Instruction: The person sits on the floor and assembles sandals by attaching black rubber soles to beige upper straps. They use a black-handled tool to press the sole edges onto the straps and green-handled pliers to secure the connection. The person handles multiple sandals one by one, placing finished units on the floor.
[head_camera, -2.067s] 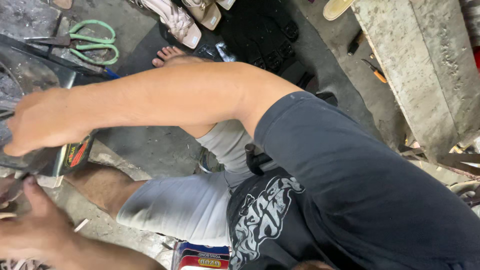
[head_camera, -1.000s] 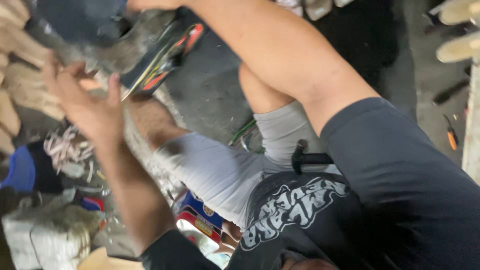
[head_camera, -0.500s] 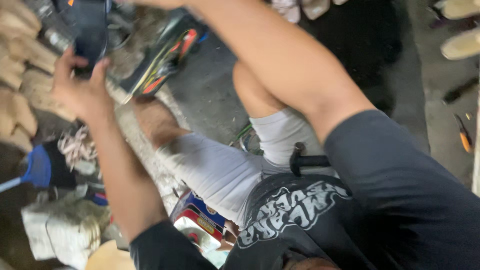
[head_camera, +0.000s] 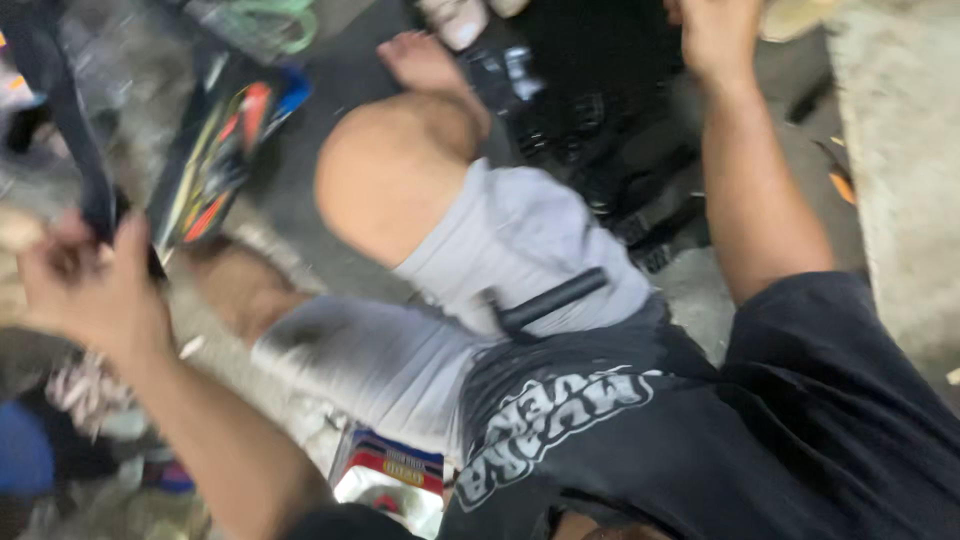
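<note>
A long, dark, flat strap-like strip is pinched in the closed left hand at its lower end, its length running up-left, while the right hand, grip indiscernible, is raised well apart.

Left hand raised at the near left, closed on a strap that runs up and left to the far edge. A flat printed pack is placed just right of the strap, on the floor. Right hand is seen at the far right, well apart. Bent knee between them; bare foot beyond it. A small box is tucked near, under the thigh.
</note>
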